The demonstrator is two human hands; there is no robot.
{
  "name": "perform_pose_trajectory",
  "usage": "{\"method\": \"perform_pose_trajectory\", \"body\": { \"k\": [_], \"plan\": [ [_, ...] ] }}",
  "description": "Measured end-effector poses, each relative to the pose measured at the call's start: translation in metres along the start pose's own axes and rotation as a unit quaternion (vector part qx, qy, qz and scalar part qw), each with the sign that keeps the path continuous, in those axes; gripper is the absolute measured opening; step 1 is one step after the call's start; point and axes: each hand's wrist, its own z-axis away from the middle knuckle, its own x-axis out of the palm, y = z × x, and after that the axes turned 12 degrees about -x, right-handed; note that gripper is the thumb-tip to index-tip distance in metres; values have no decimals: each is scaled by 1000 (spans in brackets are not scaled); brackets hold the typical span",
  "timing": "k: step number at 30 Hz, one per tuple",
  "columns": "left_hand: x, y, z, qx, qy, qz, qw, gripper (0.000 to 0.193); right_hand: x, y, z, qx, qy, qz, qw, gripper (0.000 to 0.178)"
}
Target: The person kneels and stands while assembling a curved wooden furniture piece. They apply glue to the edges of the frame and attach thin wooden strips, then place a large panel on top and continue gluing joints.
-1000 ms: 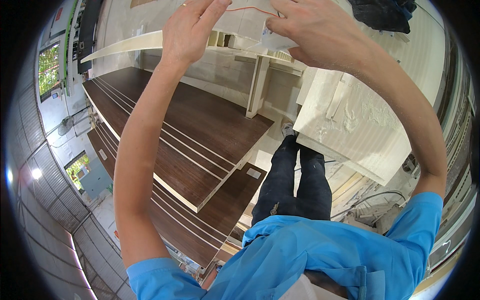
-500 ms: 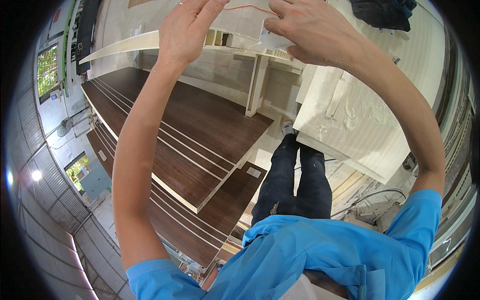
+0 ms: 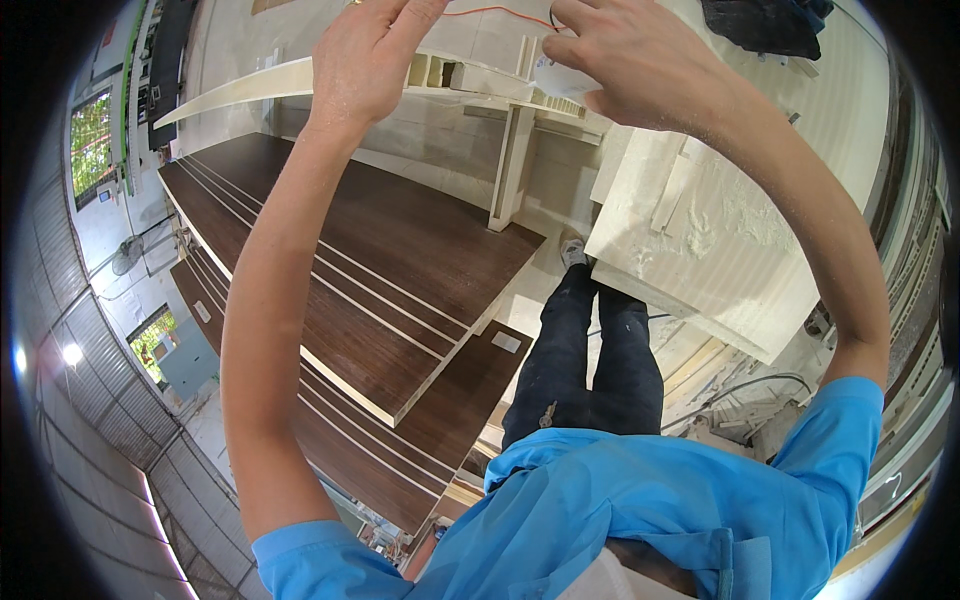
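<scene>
At the upper edge of the head view, my right hand [image 3: 645, 65] has its fingers curled around a whitish rounded object [image 3: 562, 80], mostly covered by the hand, so its kind is unclear. This object is close against a long pale wooden frame [image 3: 240, 93] with slatted parts along it. My left hand [image 3: 362, 65] is over the same frame, further left, thumb reaching right; its fingertips run out of the picture, and whether it grips anything cannot be made out. Fine pale dust coats both hands. A thin orange cord [image 3: 490, 10] passes between them.
Dark brown panels [image 3: 400, 235] with pale stripes lie stacked at the left, a pale post [image 3: 511, 165] rising near one corner. On the right, a pale board stack [image 3: 640, 245] carries wood strips and sawdust. A dark cloth bundle [image 3: 765, 25] lies at the far right.
My right hand and the whitish object have shifted slightly right, showing a thin upright wooden piece beside them. My left hand has moved a little to the left and up.
</scene>
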Motion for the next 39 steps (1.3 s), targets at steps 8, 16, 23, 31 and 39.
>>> {"method": "perform_pose_trajectory", "body": {
  "k": [8,16,23,31,39],
  "plan": [
    [1,9,2,-46,-12,23,999,51,17,3,5,13,-46,-30,998,27],
    [-2,14,5,-29,-8,10,999,53,36,6,3,6,-13,-24,1000,23],
    [-3,10,1,-28,-20,13,999,53,30,3,-1,12,-41,-28,999,24],
    [-1,6,0,-53,-17,-12,998,51,22,1,1,19,-66,-25,997,26],
    [0,-27,-14,108,-69,-56,990,45,60,6,61,98,78,-42,991,35]
  ]
}}
